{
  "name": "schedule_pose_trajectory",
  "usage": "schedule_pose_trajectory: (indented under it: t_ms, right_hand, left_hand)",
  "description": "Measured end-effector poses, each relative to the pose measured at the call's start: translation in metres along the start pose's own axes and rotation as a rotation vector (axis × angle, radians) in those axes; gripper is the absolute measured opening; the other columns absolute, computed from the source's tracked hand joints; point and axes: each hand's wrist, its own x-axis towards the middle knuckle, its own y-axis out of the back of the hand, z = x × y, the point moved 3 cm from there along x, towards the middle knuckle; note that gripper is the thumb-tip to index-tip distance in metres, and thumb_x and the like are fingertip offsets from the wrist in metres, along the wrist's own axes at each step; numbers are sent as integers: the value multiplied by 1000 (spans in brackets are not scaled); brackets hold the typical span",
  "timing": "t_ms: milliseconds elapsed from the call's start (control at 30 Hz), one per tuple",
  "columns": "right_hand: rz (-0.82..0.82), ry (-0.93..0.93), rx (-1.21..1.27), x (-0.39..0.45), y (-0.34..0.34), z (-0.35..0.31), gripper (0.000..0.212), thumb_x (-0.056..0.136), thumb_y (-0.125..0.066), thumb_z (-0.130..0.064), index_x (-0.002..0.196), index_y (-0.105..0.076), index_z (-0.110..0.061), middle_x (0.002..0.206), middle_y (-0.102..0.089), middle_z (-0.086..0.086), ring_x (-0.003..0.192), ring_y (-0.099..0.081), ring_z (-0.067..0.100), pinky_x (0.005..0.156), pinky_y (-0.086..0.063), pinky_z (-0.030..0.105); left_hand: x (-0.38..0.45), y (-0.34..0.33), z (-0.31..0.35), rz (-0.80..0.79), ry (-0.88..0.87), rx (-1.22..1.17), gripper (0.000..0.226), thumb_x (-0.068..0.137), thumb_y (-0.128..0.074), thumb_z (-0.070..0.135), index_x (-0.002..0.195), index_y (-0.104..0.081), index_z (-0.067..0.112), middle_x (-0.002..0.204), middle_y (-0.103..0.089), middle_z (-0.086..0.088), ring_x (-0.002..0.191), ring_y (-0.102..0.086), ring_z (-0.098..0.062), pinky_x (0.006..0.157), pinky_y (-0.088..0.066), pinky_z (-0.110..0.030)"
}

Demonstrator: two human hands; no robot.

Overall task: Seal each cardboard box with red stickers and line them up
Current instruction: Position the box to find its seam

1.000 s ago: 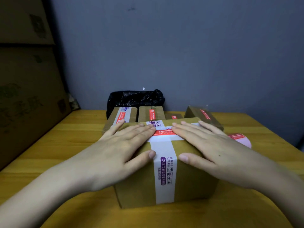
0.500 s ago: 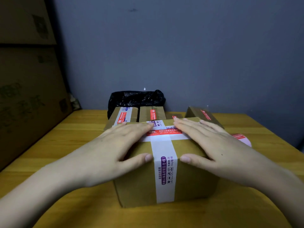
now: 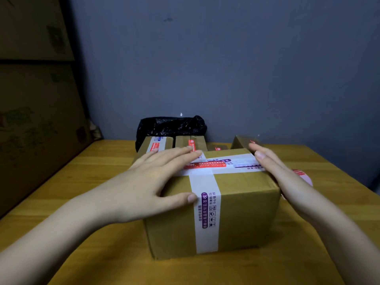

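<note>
A brown cardboard box [image 3: 242, 214] wrapped in white printed tape stands in front of me on the wooden table. A red sticker [image 3: 205, 165] lies across the tape on its top. My left hand [image 3: 152, 182] rests flat on the left part of the top, fingers straight, thumb down the front face. My right hand [image 3: 275, 173] lies with straight fingers along the box's right top edge and side. Behind it stand several smaller boxes with red stickers [image 3: 154, 145], [image 3: 190, 143], and one tilted at the right [image 3: 242, 141].
A roll of red stickers [image 3: 302, 176] lies on the table [image 3: 82, 182] to the right, partly hidden by my right hand. A black plastic bag [image 3: 170, 126] sits against the grey wall. Large cardboard cartons [image 3: 37, 124] stand at the left.
My right hand slid off the top of the box to its right edge, uncovering the red sticker. My left hand stayed on the left part of the top.
</note>
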Motion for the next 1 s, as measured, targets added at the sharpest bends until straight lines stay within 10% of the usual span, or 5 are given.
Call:
schedule_pose_trajectory:
  t_ms: [200,367,533,667,1000]
  right_hand:
    - [-5,-12,39,1,-2,0,34,89,-43,-59,122,-46,-51,120,-40,-40,99,-36,-25,74,-29,-5]
    - [75,-6,-114,-5,1,-4,40,94,-41,-51,133,-43,-45,129,-39,-30,110,-39,-7,74,-23,-8]
    - [36,414,-709,-23,-21,-51,54,95,-27,-50,147,-26,-39,152,-19,-30,137,-5,-16,113,-10,16]
    - [-188,365,-957,-27,-56,-51,66,92,-12,-59,152,-9,-32,159,-2,-21,139,7,-12,108,4,14]
    - [-62,216,-1093,-25,-34,-38,83,83,1,-77,153,-5,-32,160,-2,-16,145,2,0,116,3,24]
  left_hand:
    - [15,-4,11,-133,-7,116,83,74,-16,77,148,4,46,155,6,28,139,10,11,110,10,-15]
    - [17,-2,12,-82,15,47,84,72,-21,83,145,0,48,154,-8,27,142,-8,4,117,-9,-21]
    - [12,-5,25,90,128,95,102,68,-24,86,149,9,34,157,2,18,144,-1,-2,110,1,-18]
    - [8,-14,37,76,189,166,118,52,-11,85,150,9,24,159,7,11,144,5,-3,108,8,-17]
    - [-8,-11,17,-66,309,247,116,62,-29,90,149,16,28,158,13,12,145,9,-7,107,10,-20]
